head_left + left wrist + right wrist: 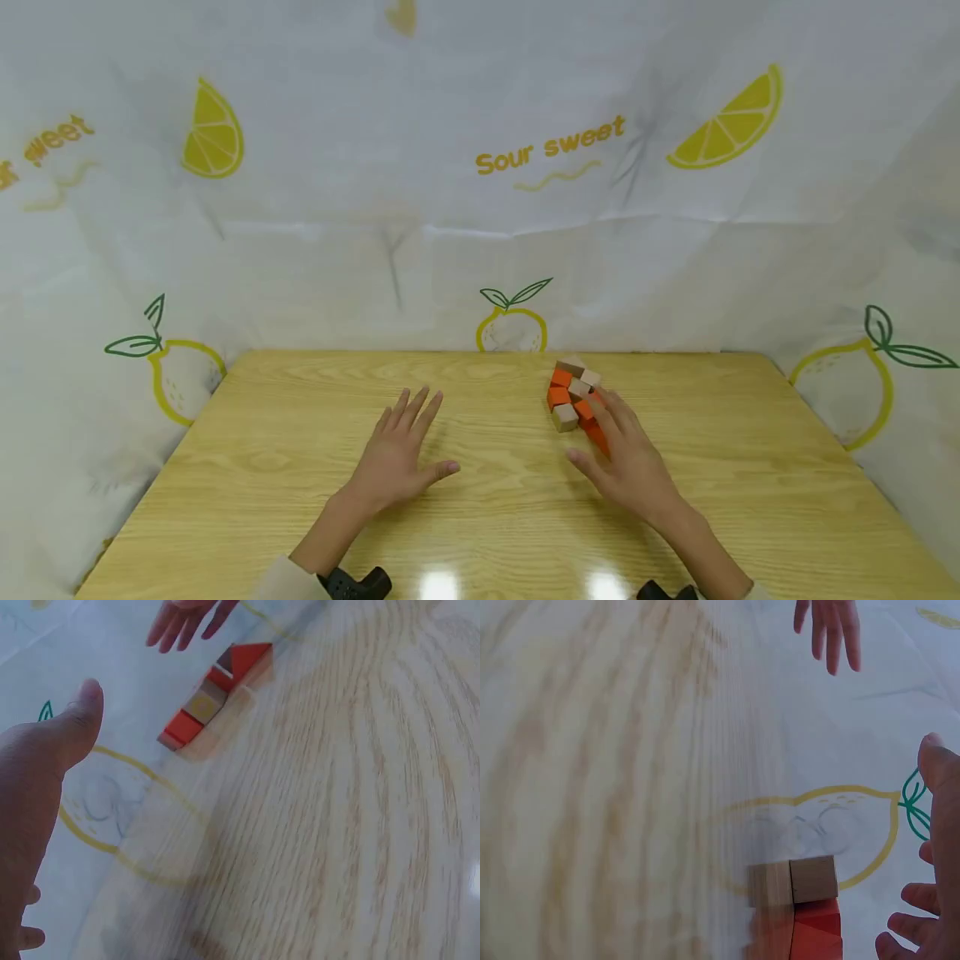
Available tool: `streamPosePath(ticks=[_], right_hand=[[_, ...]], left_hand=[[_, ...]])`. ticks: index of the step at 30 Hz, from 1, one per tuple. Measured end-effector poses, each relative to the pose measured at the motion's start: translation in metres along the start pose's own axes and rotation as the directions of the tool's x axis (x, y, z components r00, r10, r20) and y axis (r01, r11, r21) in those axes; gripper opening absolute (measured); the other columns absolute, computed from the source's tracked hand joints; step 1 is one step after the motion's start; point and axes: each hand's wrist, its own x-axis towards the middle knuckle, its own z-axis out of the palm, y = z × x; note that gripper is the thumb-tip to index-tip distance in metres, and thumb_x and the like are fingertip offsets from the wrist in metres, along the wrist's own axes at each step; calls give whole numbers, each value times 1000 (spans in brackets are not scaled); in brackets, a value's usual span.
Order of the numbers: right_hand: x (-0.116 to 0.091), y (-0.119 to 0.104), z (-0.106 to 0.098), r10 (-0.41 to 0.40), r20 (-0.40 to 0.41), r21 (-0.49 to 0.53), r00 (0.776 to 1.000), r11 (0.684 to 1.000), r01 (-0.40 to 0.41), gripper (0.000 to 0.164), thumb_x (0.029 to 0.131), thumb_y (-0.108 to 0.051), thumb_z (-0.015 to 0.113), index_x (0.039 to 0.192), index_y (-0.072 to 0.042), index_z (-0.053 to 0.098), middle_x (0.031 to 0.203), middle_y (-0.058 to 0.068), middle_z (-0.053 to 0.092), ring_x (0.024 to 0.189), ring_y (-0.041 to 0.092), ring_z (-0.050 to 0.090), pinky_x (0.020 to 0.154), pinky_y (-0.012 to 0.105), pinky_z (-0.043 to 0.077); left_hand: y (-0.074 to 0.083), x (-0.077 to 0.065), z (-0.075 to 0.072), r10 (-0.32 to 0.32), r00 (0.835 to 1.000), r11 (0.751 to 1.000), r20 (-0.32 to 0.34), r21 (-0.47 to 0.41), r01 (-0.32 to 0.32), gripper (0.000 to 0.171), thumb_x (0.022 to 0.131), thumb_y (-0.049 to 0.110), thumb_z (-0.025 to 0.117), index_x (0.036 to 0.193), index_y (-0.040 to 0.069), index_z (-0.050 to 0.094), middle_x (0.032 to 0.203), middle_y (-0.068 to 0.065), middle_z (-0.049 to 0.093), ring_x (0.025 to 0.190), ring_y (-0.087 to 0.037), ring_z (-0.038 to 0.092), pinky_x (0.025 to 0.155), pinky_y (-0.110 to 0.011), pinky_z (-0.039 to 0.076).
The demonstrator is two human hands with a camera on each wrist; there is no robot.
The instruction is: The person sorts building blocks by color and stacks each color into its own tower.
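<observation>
Presently, the left hand is spread and empty; the right hand, fingers extended, grips nothing near the orange and plain blocks, clustered right of centre, toward the table's far edge.

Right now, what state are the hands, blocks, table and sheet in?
Table: glossy, reflecting light.
Blocks: orange and plain, clustered on the table.
Left hand: fingers spread, holding nothing.
Right hand: fingers extended by the blocks, gripping nothing; contact unclear.
White sheet: hanging behind the table, creased.
</observation>
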Motion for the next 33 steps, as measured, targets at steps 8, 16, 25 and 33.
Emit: streamPosePath(ticks=[8,16,25,33], right_hand=[[-3,-3,20,-20,-30,98,999,995,23,71,90,-26,68,148,-6,33,151,16,29,131,40,34,87,60,43],[-3,-6,28,38,17,150,999,988,-40,65,94,-27,64,146,-3,35,151,20,26,133,43,29,92,63,37],[-2,-11,37,6,25,118,1000,993,-9,59,96,-24,61,145,-1,38,147,20,33,132,39,34,93,58,40],[-2,-12,43,-15,-2,132,1000,991,15,54,95,-14,61,144,-1,40,146,19,37,132,35,36,95,55,39]], left_hand=[[23,9,28,57,998,994,-10,-95,-57,91,87,70,44,152,10,25,151,-17,30,136,-44,26,101,-61,29],[39,10,47,41,998,979,-37,-198,-47,88,88,64,53,152,10,24,150,-14,33,135,-41,30,101,-58,31],[42,10,56,25,999,966,-46,-257,-35,86,87,52,64,152,10,25,148,-13,36,135,-33,33,103,-52,32],[47,17,60,6,998,936,-70,-350,-30,82,89,45,65,153,13,24,144,-13,40,134,-28,35,105,-46,33]])
